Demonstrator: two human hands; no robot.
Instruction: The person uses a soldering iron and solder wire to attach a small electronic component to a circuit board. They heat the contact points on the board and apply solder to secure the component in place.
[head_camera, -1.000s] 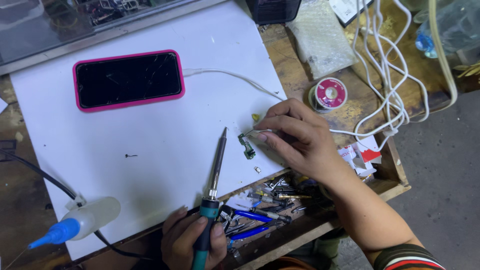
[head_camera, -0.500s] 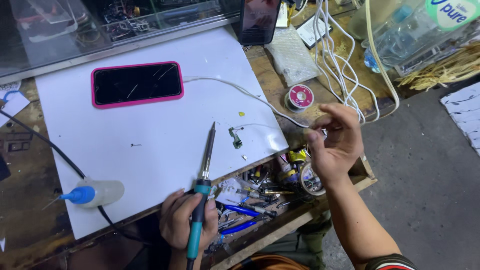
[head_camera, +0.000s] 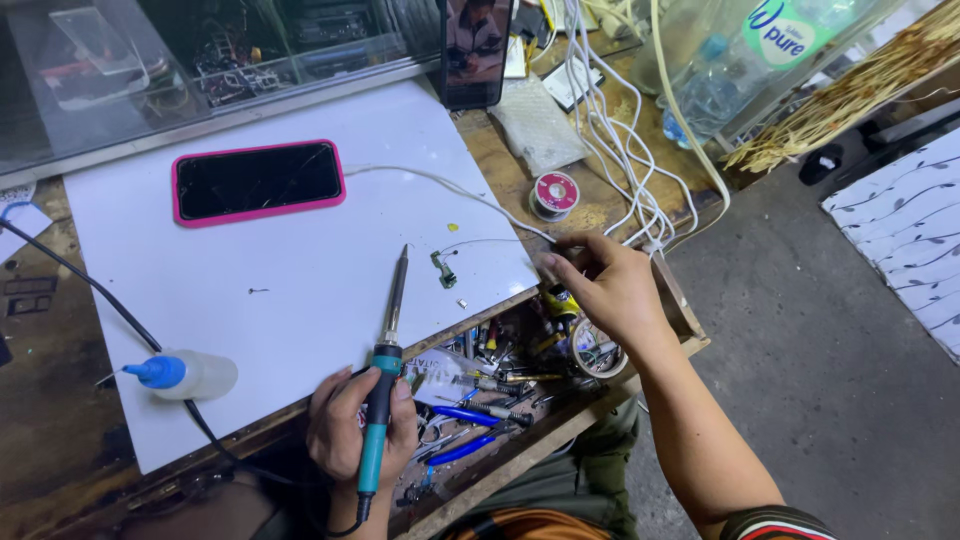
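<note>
Nearest me, my left hand (head_camera: 358, 425) is clenched around the teal grip of a soldering iron (head_camera: 385, 350), whose tip rests on the white work mat (head_camera: 300, 330), pointing toward a small green circuit part (head_camera: 443, 269) lying just beyond it. A little farther out, my right hand (head_camera: 610, 290) hovers over the open drawer of tools (head_camera: 490, 390), its fingertips (head_camera: 560, 255) pinching a thin solder wire (head_camera: 480, 242) at the mat's edge. Beyond these lie a pink-cased phone (head_camera: 258, 181) face up on the mat, a solder spool (head_camera: 553, 194) and a bundle of white cables (head_camera: 620, 160).
</note>
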